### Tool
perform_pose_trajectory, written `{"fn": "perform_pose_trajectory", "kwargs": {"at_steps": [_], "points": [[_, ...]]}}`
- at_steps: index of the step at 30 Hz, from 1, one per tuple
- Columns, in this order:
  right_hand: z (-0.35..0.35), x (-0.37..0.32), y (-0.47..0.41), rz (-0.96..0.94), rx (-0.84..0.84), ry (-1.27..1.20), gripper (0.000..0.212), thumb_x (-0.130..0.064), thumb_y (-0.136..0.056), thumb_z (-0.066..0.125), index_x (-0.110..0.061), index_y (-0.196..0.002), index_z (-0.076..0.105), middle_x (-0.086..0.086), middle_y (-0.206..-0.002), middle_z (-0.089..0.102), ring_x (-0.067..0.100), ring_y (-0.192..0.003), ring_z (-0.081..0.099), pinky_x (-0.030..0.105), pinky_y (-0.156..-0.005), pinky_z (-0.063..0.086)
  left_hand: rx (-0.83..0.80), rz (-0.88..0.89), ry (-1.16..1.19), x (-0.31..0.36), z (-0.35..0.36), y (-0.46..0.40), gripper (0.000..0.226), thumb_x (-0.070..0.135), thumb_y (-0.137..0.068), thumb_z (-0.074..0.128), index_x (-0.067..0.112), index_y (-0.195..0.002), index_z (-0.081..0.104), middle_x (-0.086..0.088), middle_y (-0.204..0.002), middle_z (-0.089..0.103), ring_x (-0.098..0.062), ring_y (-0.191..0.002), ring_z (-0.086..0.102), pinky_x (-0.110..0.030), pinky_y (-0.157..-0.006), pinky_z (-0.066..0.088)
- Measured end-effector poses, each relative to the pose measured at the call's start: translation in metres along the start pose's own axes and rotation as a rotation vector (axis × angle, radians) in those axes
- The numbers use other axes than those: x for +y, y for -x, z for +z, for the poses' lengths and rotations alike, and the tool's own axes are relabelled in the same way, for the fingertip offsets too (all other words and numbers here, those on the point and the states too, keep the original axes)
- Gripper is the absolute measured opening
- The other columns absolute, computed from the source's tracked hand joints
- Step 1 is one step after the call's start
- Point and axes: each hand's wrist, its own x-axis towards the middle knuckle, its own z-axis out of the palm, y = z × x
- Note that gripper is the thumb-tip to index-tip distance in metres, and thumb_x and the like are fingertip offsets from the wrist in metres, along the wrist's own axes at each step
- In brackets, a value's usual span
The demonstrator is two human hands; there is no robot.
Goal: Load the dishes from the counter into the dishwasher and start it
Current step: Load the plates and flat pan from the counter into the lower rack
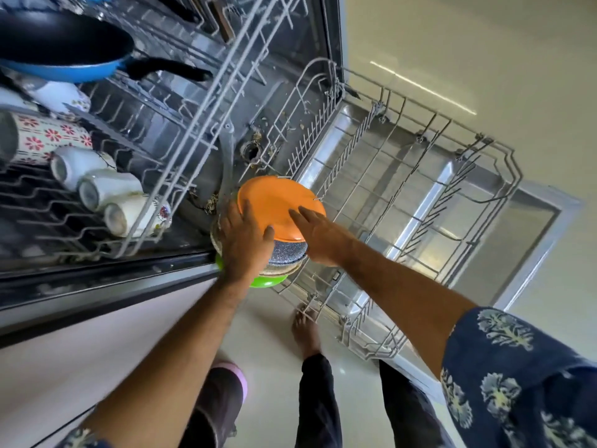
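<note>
Head view, centre of the frame: left hand (240,244) grips a stack of plates (284,253) over the lower rack's (420,189) near corner; right hand (318,236) lies flat, fingers straight, on the orange plate (274,202). Tilted, the stack could slide apart and fall.
</note>
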Motion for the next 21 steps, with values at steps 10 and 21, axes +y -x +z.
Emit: {"fn": "perform_pose_trajectory", "kwargs": {"at_steps": [10, 21], "points": [[-0.047, -0.082, 0.153, -0.113, 0.088, 0.282, 0.088, -0.054, -0.095, 0.046, -0.015, -0.158, -0.002, 0.013, -0.165, -0.006, 0.033, -0.153, -0.003, 0.053, -0.118, -0.009, 0.000, 0.398, -0.319, 0.006, -0.103, 0.166, 0.078, 0.053, -0.097, 0.035, 0.006, -0.158, 0.019, -0.022, -0.165, 0.004, -0.038, -0.153, 0.006, -0.056, -0.122, 0.018], [-0.068, -0.263, 0.304, -0.435, 0.071, 0.458, 0.086, -0.066, -0.097, 0.033, -0.015, -0.159, 0.002, 0.009, -0.166, -0.003, 0.027, -0.153, -0.001, 0.052, -0.119, -0.003, 0.055, 0.111, -0.130, -0.062, -0.214, 0.409, 0.079, 0.058, -0.100, 0.029, 0.006, -0.158, 0.017, -0.021, -0.165, 0.007, -0.039, -0.153, 0.007, -0.056, -0.121, 0.020]]}}
